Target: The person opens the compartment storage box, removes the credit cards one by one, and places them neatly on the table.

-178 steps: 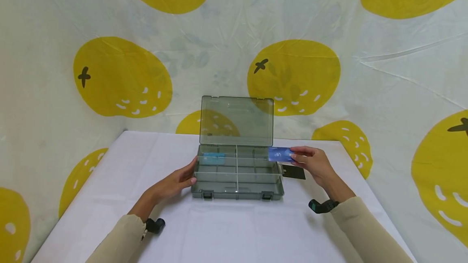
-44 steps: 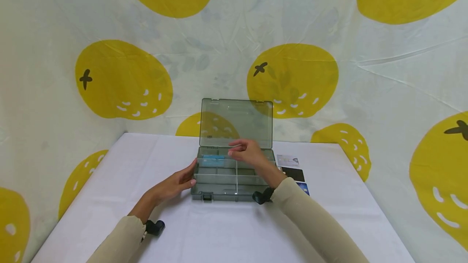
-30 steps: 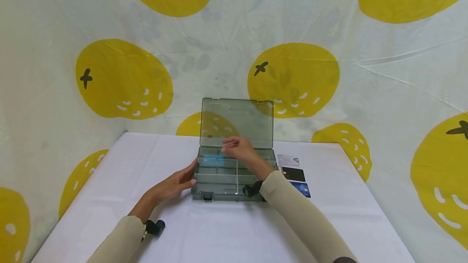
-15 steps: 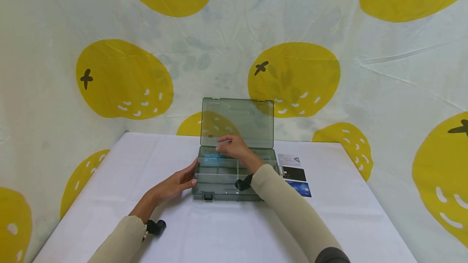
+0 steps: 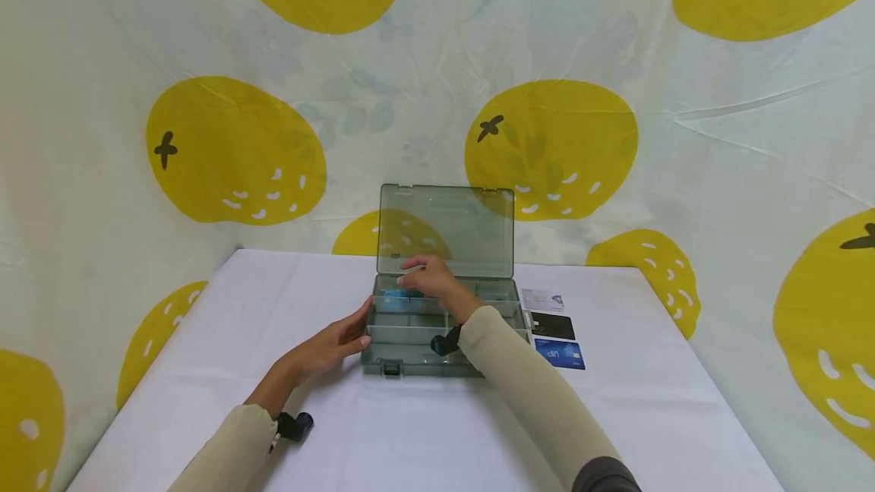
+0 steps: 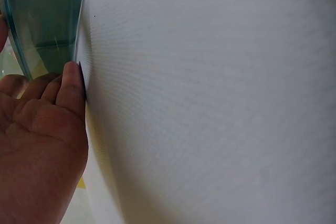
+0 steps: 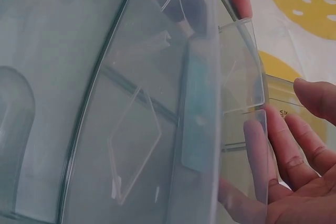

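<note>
A smoky clear plastic compartment box (image 5: 422, 355) stands on the table, its lid (image 5: 444, 230) raised. My left hand (image 5: 331, 344) rests against the box's left side, fingers along the wall and thumb near the front corner. In the left wrist view its fingers touch the wall low down. My right hand (image 5: 432, 279) reaches over the back left compartment with loosely bent fingers. A light blue card (image 7: 197, 108) lies in that compartment, partly covered by the right hand in the head view. Seen from the right wrist, the fingers dip in behind a clear divider (image 7: 243, 66), close to the card.
Right of the box, three cards lie in a column on the white tablecloth (image 5: 656, 401): a silvery white card (image 5: 543, 300), a black card (image 5: 554, 326) and a blue VIP card (image 5: 559, 354). A curtain (image 5: 383, 135) with yellow fruit hangs behind the table.
Earlier, my right hand held the blue VIP card beside the box; that card now lies on the table. The right hand has moved left across the box. The left hand stays put.
</note>
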Action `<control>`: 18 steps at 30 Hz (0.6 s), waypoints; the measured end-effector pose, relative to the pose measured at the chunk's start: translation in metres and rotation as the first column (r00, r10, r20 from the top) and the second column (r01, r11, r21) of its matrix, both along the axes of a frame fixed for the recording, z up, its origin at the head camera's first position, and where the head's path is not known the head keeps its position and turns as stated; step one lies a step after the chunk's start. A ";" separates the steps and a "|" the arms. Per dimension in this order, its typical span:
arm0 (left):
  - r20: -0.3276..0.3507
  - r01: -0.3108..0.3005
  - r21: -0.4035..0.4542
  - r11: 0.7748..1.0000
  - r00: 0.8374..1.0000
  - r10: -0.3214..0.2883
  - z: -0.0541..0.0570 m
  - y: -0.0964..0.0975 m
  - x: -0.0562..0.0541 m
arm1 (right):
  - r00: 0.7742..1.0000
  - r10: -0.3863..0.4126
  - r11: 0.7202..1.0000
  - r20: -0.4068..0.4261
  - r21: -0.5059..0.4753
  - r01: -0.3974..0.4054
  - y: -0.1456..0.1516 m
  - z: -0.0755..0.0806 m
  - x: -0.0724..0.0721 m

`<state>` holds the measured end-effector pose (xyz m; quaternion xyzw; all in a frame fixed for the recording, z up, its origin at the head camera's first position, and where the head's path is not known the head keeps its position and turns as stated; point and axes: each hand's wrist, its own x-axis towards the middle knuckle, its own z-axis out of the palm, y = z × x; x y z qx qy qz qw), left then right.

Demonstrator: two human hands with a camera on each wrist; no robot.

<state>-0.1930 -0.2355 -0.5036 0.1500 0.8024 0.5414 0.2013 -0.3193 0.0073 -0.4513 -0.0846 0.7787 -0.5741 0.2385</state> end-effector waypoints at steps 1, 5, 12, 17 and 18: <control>0.001 0.000 0.000 1.000 1.000 0.000 0.000 0.000 0.000 | 1.000 -0.002 1.000 -0.001 0.001 0.002 0.000 0.000 0.000; 0.003 0.001 0.003 1.000 1.000 -0.001 0.000 0.001 0.000 | 1.000 -0.004 1.000 0.001 -0.008 0.004 -0.002 -0.001 -0.001; -0.011 0.009 0.014 1.000 1.000 -0.009 0.000 0.001 0.000 | 1.000 -0.018 1.000 0.007 -0.023 0.018 -0.005 -0.002 -0.001; -0.004 0.004 -0.002 1.000 1.000 -0.005 -0.002 0.001 0.000 | 1.000 -0.025 1.000 0.010 -0.016 0.025 -0.006 -0.003 0.000; 0.000 0.003 -0.007 1.000 1.000 -0.003 -0.002 0.001 -0.001 | 0.999 -0.031 0.999 0.009 -0.018 0.031 -0.006 -0.003 0.001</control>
